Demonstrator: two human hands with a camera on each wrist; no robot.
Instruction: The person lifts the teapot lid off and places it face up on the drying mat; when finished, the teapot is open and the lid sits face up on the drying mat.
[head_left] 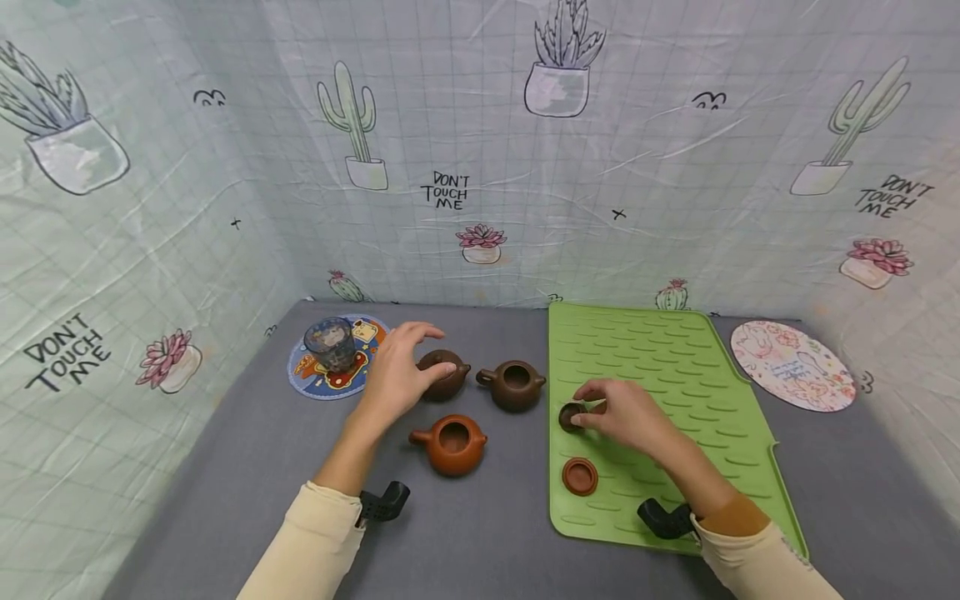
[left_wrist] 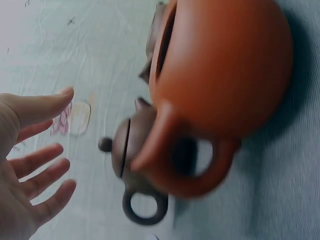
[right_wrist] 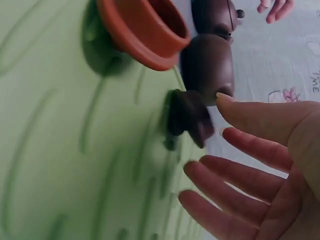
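Observation:
My left hand (head_left: pixel 396 371) hovers beside a dark brown teapot (head_left: pixel 451 385) with its lid on, fingers spread and holding nothing. To its right sits a second brown teapot (head_left: pixel 517 400), lidless, its opening facing up. Nearer me is an orange-brown clay teapot (head_left: pixel 459 460), also lidless; it looms large in the left wrist view. My right hand (head_left: pixel 624 414) reaches over a dark teapot lid (right_wrist: pixel 197 119) that lies upside down on the green mat (head_left: pixel 637 342). Thumb and fingers are parted around the lid's edge. An orange-brown lid (head_left: pixel 580 477) rests upturned closer to me.
A tinted glass (head_left: pixel 330 340) stands on a round blue patterned mat (head_left: pixel 306 380) at the back left. A pink floral oval mat (head_left: pixel 793 367) lies at the right. Patterned cloth (head_left: pixel 510 167) hangs behind and at both sides of the grey table (head_left: pixel 502 533).

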